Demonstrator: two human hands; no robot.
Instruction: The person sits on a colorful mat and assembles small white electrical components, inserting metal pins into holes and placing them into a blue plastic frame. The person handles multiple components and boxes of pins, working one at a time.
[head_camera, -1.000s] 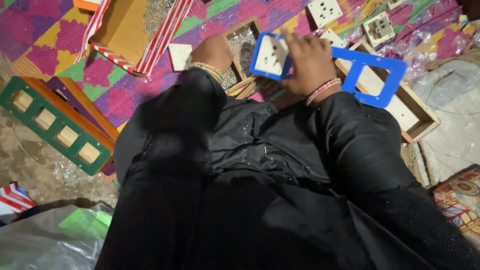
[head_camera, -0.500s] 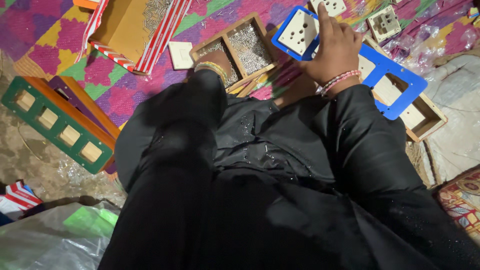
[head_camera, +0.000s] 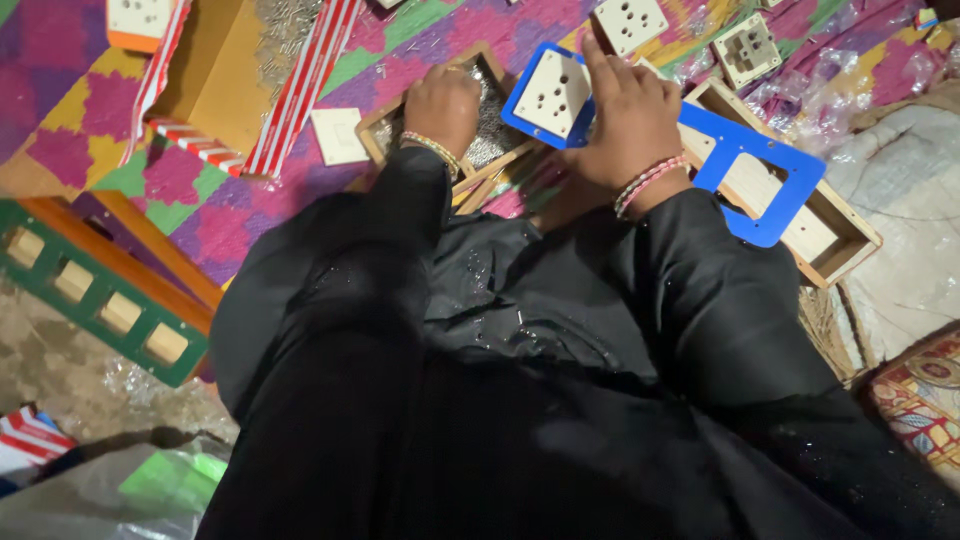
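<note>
Right hand (head_camera: 630, 120) spread flat, fingers wide, pressing on the blue frame (head_camera: 745, 165) where the white socket plate (head_camera: 553, 93) sits in its left opening; plate just left of the fingertips, touching them, nothing closed around it. Frame lying tilted across a wooden tray (head_camera: 845, 240), its right opening bare over the wood. Left hand (head_camera: 442, 103) curled knuckles-up inside a small wooden box of screws (head_camera: 490, 140), well left of the plate; whether anything is pinched in it cannot be told. Just beyond the right hand, two loose white sockets (head_camera: 630, 22) on the patterned mat (head_camera: 200, 200), one face up, one (head_camera: 745, 48) showing its back. White switch plate (head_camera: 338, 135) left of the screw box, beside a cardboard box with red-striped flaps (head_camera: 215, 75). Green frame with square openings (head_camera: 95, 305) at lower left on an orange board. Black sleeves covering both forearms and hiding the near mat.
</note>
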